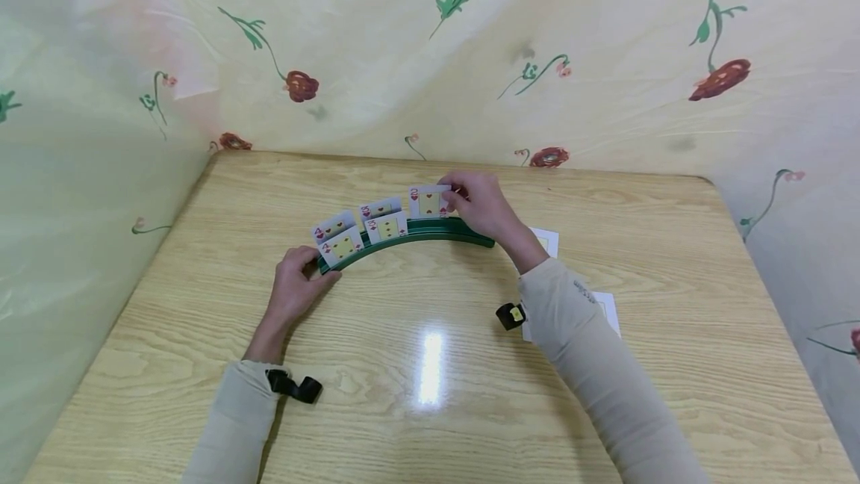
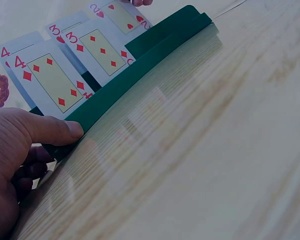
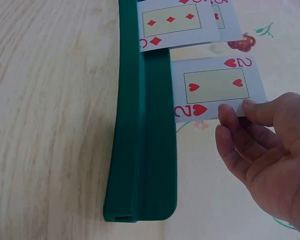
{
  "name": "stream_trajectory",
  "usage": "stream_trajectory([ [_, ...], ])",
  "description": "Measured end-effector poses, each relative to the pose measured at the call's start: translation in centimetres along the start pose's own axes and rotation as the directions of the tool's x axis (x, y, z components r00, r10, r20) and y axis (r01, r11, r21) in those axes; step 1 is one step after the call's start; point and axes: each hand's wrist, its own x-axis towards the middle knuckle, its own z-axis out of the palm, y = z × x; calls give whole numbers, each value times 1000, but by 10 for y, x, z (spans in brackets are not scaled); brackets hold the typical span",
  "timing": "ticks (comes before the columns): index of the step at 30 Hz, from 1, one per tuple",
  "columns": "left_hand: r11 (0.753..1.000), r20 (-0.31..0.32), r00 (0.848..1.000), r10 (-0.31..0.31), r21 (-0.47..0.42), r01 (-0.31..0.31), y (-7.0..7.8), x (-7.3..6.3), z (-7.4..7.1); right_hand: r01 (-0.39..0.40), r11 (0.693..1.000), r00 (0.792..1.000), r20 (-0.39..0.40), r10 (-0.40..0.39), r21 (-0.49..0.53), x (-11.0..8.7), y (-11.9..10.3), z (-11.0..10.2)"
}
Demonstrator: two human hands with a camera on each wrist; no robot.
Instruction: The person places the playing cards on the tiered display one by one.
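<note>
A curved green card holder (image 1: 430,228) stands on the table, with playing cards upright in its slots. At its left end my left hand (image 1: 293,284) grips it, thumb on the front and fingers curled behind. Nearest that hand, the four of diamonds (image 2: 47,80) partly covers a red four. Further along, the three of diamonds (image 2: 101,50) overlaps another red three. My right hand (image 1: 475,204) pinches the two of hearts (image 3: 217,87) by its right edge, between thumb and fingers. The card's lower edge is right at the holder's back row.
Beneath and beside my right forearm lie several white cards (image 1: 607,310) on the wooden table (image 1: 430,424), partly hidden by the sleeve. A flowered cloth (image 1: 376,43) hangs behind the table's far edge and along both sides. Black straps (image 1: 295,387) sit at the cuffs.
</note>
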Motion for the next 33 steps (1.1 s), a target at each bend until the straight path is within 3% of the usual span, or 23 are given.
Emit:
stream_trajectory([
  [9, 1000, -1, 1000, 17, 5, -17, 1, 0, 0, -28, 1000, 998, 53, 28, -10, -4, -1, -6],
  [17, 1000, 4, 1000, 10, 1, -10, 2, 0, -1, -10, 999, 1000, 14, 10, -32, -26, 1, -46],
  [22, 1000, 5, 1000, 14, 9, -14, 2, -1, 0, -58, 995, 998, -7, 57, -83, -61, 14, -81],
  [25, 1000, 4, 1000, 7, 20, -7, 2, -2, -1, -125, 986, 992, 13, 128, -108, -88, 24, -97],
  [33, 1000, -4, 1000, 0, 23, 0, 3, -3, 0, -285, 941, 948, 88, 305, -183, -157, 66, -109],
])
